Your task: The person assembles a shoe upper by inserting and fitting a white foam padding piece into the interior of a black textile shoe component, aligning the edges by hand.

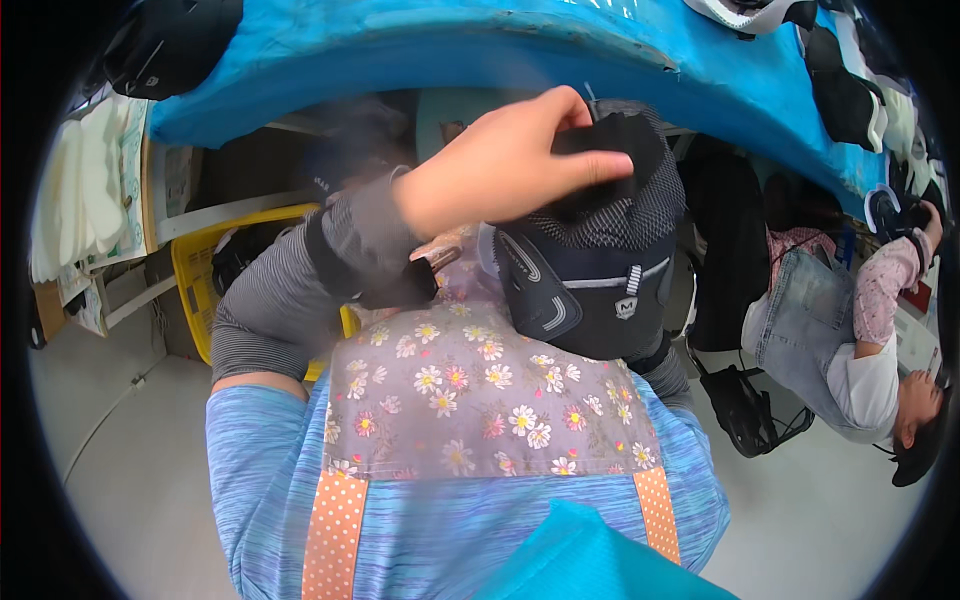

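A black and grey bag-like item (590, 290) stands upright over my lap against the flowered apron (480, 390). It has a mesh upper part, pale piping and a small shield patch; its exact kind is unclear. My left hand (520, 150) reaches across its top from the left. The thumb presses on the black fabric there and the index finger is bent, while the other fingers are hidden. Of my right arm only a dark sleeve (665, 375) shows beside the item; the hand is hidden behind or in it. Under my left wrist is a dark, blurred thing (410, 285).
A blue-covered table (420, 50) curves across the front. Black and white items (845, 100) lie on its right, a black one (175, 45) on its left. At left are a yellow basket (195, 270) and stacked white pads (85, 190). A co-worker (830, 320) sits at right.
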Available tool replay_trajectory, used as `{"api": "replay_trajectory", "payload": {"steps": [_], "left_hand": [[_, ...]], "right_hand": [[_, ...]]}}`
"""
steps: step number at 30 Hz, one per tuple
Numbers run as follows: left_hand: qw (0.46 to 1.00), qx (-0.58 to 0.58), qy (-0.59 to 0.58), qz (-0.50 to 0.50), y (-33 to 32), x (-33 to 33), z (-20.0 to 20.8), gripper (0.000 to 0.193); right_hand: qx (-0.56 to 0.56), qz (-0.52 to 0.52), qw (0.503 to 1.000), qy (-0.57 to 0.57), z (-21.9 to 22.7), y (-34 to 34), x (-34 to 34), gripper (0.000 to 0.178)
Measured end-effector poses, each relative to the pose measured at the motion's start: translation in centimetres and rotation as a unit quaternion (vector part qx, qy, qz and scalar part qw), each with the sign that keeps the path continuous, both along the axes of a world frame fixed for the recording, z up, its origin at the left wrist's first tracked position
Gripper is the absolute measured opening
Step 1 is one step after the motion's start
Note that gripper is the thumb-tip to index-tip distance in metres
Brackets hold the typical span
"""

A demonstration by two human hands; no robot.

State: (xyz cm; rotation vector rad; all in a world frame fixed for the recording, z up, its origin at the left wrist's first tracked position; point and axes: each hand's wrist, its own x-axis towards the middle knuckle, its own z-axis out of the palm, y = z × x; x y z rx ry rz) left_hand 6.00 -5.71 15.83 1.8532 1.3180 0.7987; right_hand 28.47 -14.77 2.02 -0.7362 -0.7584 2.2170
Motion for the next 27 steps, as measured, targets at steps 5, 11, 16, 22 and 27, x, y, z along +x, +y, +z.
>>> {"api": "replay_trajectory", "payload": {"steps": [5,11,16,22,27], "left_hand": [[0.972,-0.166,-0.150,-0.071,2.0,-0.1,-1.7,0.030],[0.974,-0.189,-0.079,-0.092,2.0,-0.5,-3.2,0.031],[0.986,0.157,-0.057,0.026,1.7,-0.4,-0.2,0.032],[0.974,0.140,-0.131,-0.124,-2.1,-0.8,0.9,0.036],[0.983,0.035,-0.055,-0.170,-2.2,-1.5,0.9,0.046]], "right_hand": [[0.001,0.001,1.000,-0.015,0.4,0.0,-0.2,0.054],[0.001,-0.003,1.000,-0.019,0.4,0.0,-0.4,0.053],[0.000,-0.015,1.000,-0.014,0.1,0.2,-0.5,0.053],[0.000,-0.023,1.000,-0.009,0.0,0.3,-0.5,0.052],[0.009,-0.030,0.999,-0.022,0.3,-0.2,-0.2,0.052]]}}
